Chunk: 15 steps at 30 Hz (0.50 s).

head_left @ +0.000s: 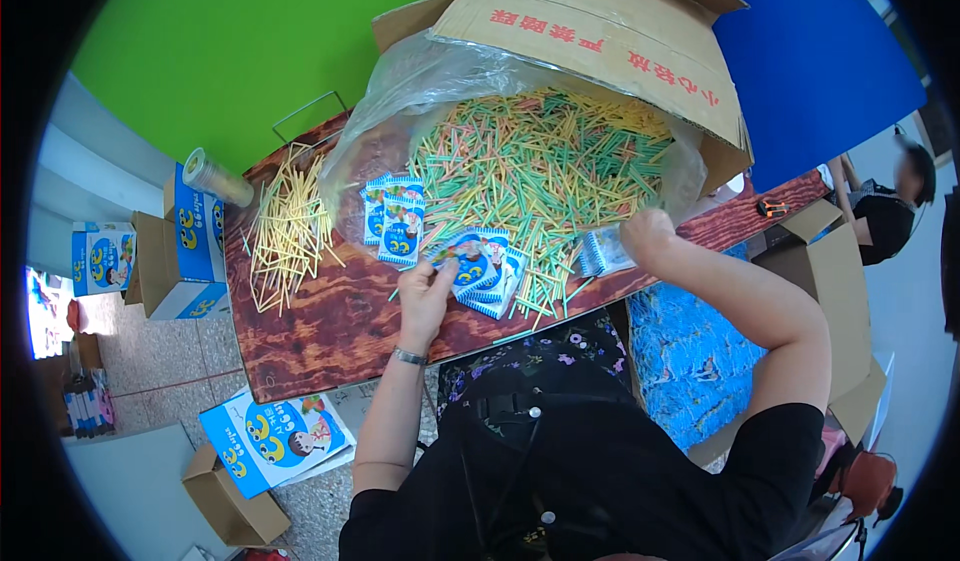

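Packets (490, 279) are lying on the worktop (320, 346) near its front edge.
The left hand (425, 303) is touching their pile; the right hand (648, 238) is resting at another packet (606, 252); whether either's fingers are clamping, I cannot tell. Beyond, coloured sticks (545, 161) are spilling from a clear bag (440, 86) lining a carton (600, 31).

A green wall panel (250, 51) fills ten to eleven o'clock, and a blue panel (825, 71) stands at two. Speckled grey tile floor (165, 358) spreads at eight, bright white light (45, 311) glares at nine, and a streaked reddish-brown table (320, 341) spans the centre.
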Motion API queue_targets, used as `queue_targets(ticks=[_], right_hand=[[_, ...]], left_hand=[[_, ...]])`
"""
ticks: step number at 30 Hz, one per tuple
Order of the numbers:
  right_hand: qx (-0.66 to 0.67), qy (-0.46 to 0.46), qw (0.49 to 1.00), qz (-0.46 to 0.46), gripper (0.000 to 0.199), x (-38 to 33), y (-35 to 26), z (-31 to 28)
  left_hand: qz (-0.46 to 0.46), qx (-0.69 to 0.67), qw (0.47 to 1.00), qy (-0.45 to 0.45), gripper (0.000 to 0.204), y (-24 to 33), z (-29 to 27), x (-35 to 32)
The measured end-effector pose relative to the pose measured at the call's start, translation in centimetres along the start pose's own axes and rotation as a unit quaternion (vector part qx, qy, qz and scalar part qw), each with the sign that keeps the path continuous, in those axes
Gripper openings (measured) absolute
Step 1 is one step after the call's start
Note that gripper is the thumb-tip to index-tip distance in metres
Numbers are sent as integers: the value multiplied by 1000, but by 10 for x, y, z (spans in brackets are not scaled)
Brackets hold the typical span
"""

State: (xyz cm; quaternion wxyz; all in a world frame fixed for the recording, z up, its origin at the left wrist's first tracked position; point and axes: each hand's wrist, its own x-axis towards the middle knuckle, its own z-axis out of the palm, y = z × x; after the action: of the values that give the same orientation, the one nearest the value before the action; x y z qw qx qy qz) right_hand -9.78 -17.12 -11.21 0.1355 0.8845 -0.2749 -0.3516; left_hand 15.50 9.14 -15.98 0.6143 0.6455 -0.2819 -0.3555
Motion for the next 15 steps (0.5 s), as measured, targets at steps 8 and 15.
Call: queue_targets(ticks=[8,15], right_hand=[[197,101,945,-240,13,-44,20,-119],[311,96,865,-382,22,-49,-2,-186]], left_hand=[[86,126,988,1,13,26,32,11],[267,171,946,64,31,51,46,10]])
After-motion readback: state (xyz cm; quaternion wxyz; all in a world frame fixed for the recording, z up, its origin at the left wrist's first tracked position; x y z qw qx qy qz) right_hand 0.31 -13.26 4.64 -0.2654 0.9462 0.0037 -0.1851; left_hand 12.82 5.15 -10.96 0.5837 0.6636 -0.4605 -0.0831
